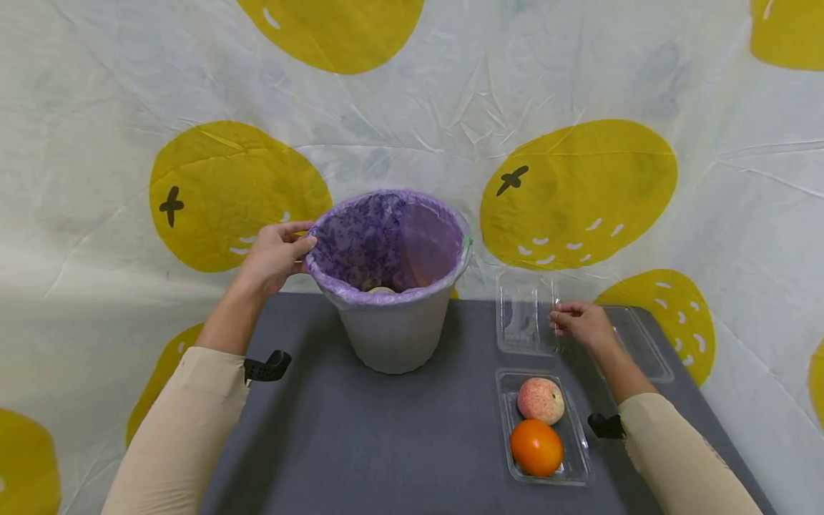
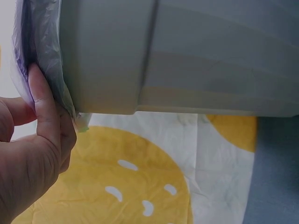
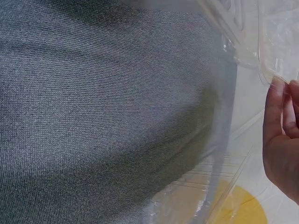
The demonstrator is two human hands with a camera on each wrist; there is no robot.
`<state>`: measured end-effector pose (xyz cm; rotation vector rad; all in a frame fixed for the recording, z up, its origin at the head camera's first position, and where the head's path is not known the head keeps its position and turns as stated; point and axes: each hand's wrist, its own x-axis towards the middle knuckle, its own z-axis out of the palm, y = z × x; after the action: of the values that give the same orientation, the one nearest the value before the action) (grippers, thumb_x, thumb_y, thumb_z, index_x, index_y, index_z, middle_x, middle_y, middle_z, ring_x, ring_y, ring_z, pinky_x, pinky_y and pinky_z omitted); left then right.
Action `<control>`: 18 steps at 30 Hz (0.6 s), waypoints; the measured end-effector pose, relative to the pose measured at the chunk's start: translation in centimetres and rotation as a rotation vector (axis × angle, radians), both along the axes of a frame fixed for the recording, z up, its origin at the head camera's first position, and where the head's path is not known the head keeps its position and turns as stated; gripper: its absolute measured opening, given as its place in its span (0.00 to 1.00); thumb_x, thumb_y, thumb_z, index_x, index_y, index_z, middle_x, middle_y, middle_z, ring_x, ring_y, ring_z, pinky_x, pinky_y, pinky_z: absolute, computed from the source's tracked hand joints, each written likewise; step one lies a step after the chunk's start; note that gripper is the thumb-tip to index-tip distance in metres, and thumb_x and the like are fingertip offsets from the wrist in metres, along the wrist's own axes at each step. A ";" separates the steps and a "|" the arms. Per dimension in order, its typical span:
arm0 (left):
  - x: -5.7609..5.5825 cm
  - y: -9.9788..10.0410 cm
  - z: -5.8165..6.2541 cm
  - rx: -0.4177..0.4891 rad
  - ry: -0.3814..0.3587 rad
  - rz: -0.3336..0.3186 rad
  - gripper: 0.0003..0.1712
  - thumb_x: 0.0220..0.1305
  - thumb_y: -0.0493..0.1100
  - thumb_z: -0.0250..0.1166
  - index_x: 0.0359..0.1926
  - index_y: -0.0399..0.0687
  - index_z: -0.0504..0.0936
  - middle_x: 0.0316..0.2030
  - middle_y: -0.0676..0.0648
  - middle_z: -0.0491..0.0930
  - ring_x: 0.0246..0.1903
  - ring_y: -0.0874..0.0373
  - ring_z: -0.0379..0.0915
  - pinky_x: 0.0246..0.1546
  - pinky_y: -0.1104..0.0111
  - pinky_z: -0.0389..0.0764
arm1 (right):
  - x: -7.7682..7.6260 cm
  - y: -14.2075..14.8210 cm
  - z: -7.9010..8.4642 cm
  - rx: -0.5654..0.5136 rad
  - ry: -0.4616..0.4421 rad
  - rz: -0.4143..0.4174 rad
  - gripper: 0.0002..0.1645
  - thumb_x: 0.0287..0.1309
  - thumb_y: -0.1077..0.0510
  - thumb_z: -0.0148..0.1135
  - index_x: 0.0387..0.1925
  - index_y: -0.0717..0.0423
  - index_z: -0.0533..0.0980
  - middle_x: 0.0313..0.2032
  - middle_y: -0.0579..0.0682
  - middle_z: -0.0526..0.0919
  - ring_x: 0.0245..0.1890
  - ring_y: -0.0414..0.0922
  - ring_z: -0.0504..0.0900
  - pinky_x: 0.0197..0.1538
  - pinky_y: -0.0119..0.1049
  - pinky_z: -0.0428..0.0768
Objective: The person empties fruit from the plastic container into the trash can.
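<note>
A pale grey trash bin (image 1: pixel 395 332) stands on the table, lined with a purple patterned bag (image 1: pixel 367 247) folded over its rim. My left hand (image 1: pixel 273 254) grips the rim at the left side, thumb and fingers on either side of the lined edge, as the left wrist view also shows. With my right hand (image 1: pixel 582 325) I pinch the edge of a clear plastic container (image 1: pixel 518 322), raised near the table's back edge. In the right wrist view, the fingertips (image 3: pixel 277 84) hold its corner. Something pale yellow (image 1: pixel 381 290) shows inside the bin, mostly hidden by the front rim.
A clear plastic tray (image 1: pixel 582 476) with a peach (image 1: pixel 541 400) and an orange (image 1: pixel 536 448) lies in front of the right hand. Another clear container (image 1: pixel 644 350) lies at the back right corner. Behind the grey table (image 1: pixel 360 443) hangs a white cloth (image 1: pixel 412 107) with yellow fruit prints.
</note>
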<state>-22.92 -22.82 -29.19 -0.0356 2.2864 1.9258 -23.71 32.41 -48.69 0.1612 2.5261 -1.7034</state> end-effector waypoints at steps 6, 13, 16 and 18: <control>-0.1 0.0 -0.2 -0.006 0.000 0.004 0.31 0.80 0.40 0.55 0.79 0.42 0.62 0.52 0.43 0.70 0.33 0.64 0.78 0.33 0.73 0.85 | -0.3 0.0 -0.5 0.030 -0.070 0.053 0.26 0.73 0.61 0.61 0.60 0.81 0.72 0.35 0.46 0.88 0.32 0.37 0.87 0.37 0.33 0.88; -0.2 0.0 -0.3 0.000 0.003 0.000 0.31 0.80 0.40 0.55 0.79 0.41 0.62 0.53 0.44 0.70 0.33 0.64 0.78 0.34 0.73 0.85 | -0.2 -0.1 -1.0 0.017 -0.117 0.081 0.25 0.75 0.61 0.58 0.60 0.82 0.71 0.35 0.49 0.88 0.31 0.36 0.85 0.37 0.32 0.88; -0.2 0.0 -0.3 0.001 0.003 0.003 0.31 0.80 0.40 0.55 0.79 0.41 0.62 0.53 0.43 0.70 0.33 0.64 0.78 0.34 0.73 0.85 | -0.2 -0.1 -1.1 0.015 -0.140 0.093 0.26 0.76 0.60 0.57 0.61 0.81 0.70 0.38 0.52 0.89 0.33 0.36 0.86 0.38 0.32 0.88; -0.3 0.1 -0.2 -0.002 0.002 0.004 0.31 0.80 0.40 0.55 0.79 0.42 0.62 0.53 0.43 0.71 0.33 0.64 0.78 0.34 0.73 0.85 | -0.2 0.0 -1.3 0.019 -0.152 0.106 0.27 0.76 0.59 0.57 0.62 0.81 0.70 0.40 0.53 0.89 0.33 0.36 0.86 0.39 0.32 0.88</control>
<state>-23.18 -22.76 -29.41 -0.0382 2.2913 1.9268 -23.88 32.40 -49.95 0.1488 2.3969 -1.5660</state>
